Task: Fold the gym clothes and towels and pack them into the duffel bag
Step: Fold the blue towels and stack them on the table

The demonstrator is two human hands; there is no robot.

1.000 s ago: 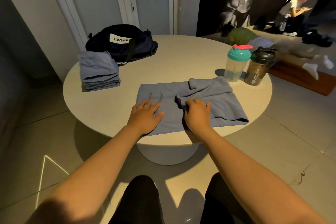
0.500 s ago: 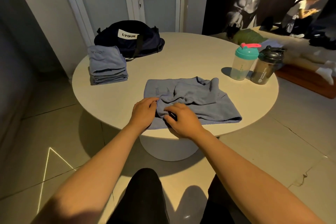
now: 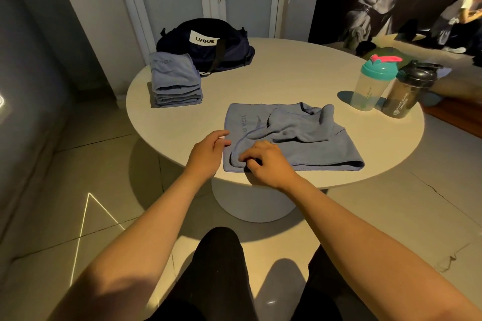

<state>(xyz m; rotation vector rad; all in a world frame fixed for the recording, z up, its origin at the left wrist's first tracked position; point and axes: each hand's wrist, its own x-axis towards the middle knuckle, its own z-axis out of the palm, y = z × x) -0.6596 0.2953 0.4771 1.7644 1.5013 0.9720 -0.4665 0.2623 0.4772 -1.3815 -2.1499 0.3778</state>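
At the bottom of the frame are the person's legs in black trousers, with both forearms reaching up toward the near edge of the round table (image 3: 287, 78). The right hand (image 3: 268, 164) lies on the near left corner of the blue-grey towel (image 3: 313, 148), its fingers curled and pinching a bunched fold of the cloth. The left hand (image 3: 208, 154) sits just beside it at the towel's left edge with bent fingers touching the hem; whether it grips the cloth cannot be told. The towel lies rumpled in mid-frame. Further up at left stands a stack of folded towels (image 3: 177, 83), with the dark duffel bag (image 3: 208, 47) touching it behind. At right stand a teal-lidded shaker (image 3: 373, 83) and a black shaker (image 3: 409, 91), side by side.
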